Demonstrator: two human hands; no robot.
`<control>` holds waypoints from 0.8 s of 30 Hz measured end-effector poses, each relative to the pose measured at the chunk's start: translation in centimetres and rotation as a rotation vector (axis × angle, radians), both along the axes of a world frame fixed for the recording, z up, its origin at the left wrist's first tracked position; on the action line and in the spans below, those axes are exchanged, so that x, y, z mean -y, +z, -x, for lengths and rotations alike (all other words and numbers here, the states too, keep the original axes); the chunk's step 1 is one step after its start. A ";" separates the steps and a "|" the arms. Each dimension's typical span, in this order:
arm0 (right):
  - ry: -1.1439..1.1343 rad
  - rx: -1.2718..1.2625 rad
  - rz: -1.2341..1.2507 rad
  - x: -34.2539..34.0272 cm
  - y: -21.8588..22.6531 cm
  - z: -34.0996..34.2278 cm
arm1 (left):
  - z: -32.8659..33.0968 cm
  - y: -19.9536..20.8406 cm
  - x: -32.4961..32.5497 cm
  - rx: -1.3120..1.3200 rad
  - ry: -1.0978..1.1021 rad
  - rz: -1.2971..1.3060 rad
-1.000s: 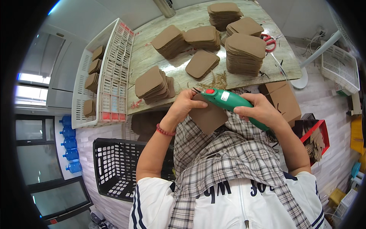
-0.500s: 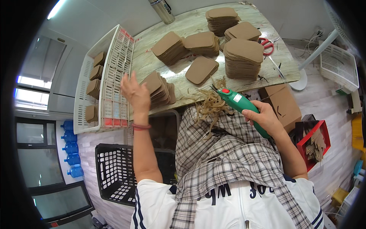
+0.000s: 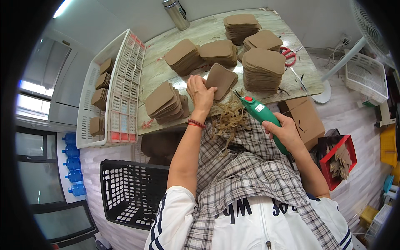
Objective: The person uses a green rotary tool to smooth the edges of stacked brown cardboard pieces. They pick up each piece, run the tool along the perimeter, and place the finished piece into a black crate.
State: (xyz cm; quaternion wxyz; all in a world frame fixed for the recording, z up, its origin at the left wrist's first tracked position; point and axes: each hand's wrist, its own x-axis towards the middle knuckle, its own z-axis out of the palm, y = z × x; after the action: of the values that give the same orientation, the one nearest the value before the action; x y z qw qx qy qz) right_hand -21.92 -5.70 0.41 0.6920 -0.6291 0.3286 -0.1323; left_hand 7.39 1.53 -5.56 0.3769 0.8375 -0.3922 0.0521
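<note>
My left hand (image 3: 201,94) is at the near middle of the table, thumb and fingers closed on the edge of a brown rounded pad (image 3: 221,79). That pad is tilted up from a short stack of similar pads. My right hand (image 3: 287,132) is wrapped around a green handheld electric cutter (image 3: 263,116) with a red button. The cutter's thin dark tip points at the table's near edge, just right of the lifted pad. Below the tip, a tangle of tan trimmings (image 3: 230,116) hangs over the edge and onto my checked apron (image 3: 246,175). A fanned pile of pads (image 3: 162,101) lies left of my left hand.
Several taller pad stacks (image 3: 263,68) stand farther back on the table (image 3: 160,58). Red-handled scissors (image 3: 288,57) lie right of them, a steel flask (image 3: 176,14) behind. A white crate (image 3: 125,87) with pads stands left, a black crate (image 3: 125,189) below. Right are a cardboard box (image 3: 304,116) and red bin (image 3: 338,162).
My left hand has moved right from beside the white crate to the short stack and lifted a pad's edge. My right hand keeps the cutter in nearly the same place.
</note>
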 end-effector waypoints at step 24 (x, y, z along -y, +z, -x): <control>-0.101 0.096 0.149 -1.4 3.0 -2.5 | 6.5 3.0 1.6 -1.601 -0.209 1.454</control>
State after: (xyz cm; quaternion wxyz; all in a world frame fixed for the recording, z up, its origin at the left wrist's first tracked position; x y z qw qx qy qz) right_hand -19.44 -4.34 3.36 0.6507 -0.6543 0.3157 -0.2211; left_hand 0.85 -0.11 -2.60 0.9316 0.1673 0.0226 -0.3220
